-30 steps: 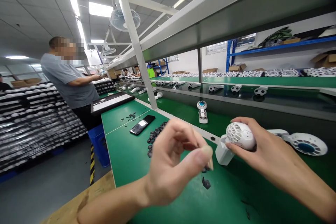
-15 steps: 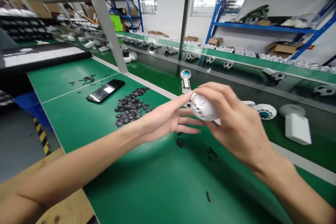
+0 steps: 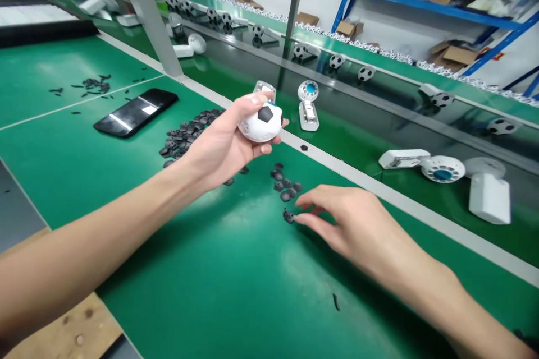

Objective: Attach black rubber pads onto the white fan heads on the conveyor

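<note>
A white round shell with a black pentagon on it is gripped in my left hand, thumb on top and fingers beneath. Over the green table, my right hand has its thumb and index finger apart, beside a small black piece. Several more black pieces lie just beyond those fingertips. A larger heap of black pieces is partly hidden behind my left wrist.
A black phone lies at the left, near thin black scraps. White units with round heads rest on the conveyor beyond the table's pale edge strip. A grey post rises at the far edge.
The white shell has passed from my right hand to my left, and its black pentagon now shows. My right hand has come down to the small black pieces. The view has tilted downward.
</note>
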Available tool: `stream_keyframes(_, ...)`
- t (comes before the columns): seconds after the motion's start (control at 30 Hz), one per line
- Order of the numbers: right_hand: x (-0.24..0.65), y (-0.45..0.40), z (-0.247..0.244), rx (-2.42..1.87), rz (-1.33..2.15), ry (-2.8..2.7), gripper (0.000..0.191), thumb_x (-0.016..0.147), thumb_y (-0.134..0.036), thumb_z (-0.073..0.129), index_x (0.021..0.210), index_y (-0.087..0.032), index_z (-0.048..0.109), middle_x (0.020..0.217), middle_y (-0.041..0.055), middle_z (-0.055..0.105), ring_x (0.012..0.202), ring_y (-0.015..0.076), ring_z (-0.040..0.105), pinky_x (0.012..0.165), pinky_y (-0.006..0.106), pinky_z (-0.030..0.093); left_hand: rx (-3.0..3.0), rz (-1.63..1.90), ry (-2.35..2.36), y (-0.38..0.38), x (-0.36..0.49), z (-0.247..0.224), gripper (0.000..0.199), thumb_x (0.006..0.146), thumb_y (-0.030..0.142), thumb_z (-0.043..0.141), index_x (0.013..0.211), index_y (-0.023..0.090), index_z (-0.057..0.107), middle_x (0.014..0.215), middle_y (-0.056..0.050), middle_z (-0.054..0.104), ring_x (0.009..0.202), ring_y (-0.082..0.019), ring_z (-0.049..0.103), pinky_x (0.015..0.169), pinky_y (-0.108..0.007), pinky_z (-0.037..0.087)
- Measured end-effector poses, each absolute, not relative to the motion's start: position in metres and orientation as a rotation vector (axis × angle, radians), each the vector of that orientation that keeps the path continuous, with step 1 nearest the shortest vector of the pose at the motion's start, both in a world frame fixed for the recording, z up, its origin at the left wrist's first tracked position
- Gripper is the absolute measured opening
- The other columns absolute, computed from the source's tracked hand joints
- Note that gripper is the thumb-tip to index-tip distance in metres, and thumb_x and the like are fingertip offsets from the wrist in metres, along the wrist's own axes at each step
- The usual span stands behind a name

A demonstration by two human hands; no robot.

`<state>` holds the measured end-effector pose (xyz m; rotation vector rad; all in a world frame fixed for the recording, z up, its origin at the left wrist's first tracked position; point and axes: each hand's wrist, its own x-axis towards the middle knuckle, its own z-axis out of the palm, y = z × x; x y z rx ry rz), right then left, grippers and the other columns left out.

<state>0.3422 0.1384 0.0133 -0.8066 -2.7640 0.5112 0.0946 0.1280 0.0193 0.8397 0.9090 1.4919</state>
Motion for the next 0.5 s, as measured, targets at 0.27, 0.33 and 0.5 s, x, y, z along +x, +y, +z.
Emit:
stream_keyframes(0.27,0.332,0.130,-0.003,-0.715,0.212,-2.980,0.006,0.100,-0.014,0.073,0.098,-0.019,0.075,0.092,0.0043,0.075,0.080,0.0244,0.074,0.061,0.032,0.049,0.858,1.409,0.877,0.125,0.103,0.016,0.042,0.099,0.045,0.072,0.129,0.018,0.062,0.100,-0.008,0.074,0.070,-0.015,0.069,0.055,-0.019,0.046)
stream_keyframes(0.33,0.330,0.127,-0.006,-0.599,0.022,-3.008,0.012,0.095,-0.006,0.074,0.092,-0.017,0.073,0.088,0.0044,0.073,0.077,0.0258,0.071,0.058,0.035,0.047,0.861,1.394,0.849,0.125,0.101,0.014,0.039,0.096,0.045,0.075,0.121,0.019,0.062,0.099,-0.007,0.074,0.066,-0.013,0.067,0.053,-0.018,0.045)
stream_keyframes(0.5,0.324,0.123,-0.016,-0.394,-0.244,-2.950,0.028,0.080,0.010,0.066,0.084,-0.017,0.066,0.086,0.0077,0.071,0.072,0.0251,0.067,0.058,0.036,0.046,0.872,1.328,0.738,0.124,0.094,0.011,0.048,0.085,0.048,0.090,0.110,0.021,0.058,0.100,-0.008,0.077,0.063,-0.012,0.065,0.054,-0.018,0.046)
